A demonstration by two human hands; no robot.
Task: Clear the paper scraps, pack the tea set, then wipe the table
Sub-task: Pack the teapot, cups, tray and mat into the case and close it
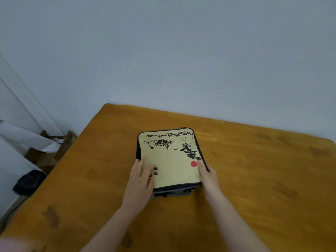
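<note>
Two hands were on the tea-set case [169, 157] in the head view. It sat lid down near the middle of the wooden table [254, 179], printed cream top facing up and the strap handle [174, 193] on the wall nearest me. I judged it a soft-sided fabric case with breakable ware inside: some weight, walls that give, nothing to squeeze hard or tip. The handle, or a palm under each side, looked the safest hold.

My left hand [141, 176] lay flat on the lid's near-left corner, fingers straight and a little spread — pressing rather than gripping. My right hand [207, 174] met the right edge beside the red dot, one digit on the lid and the rest down the side wall — hidden, so I could not tell whether they curled round the rim or only rested there.
</note>
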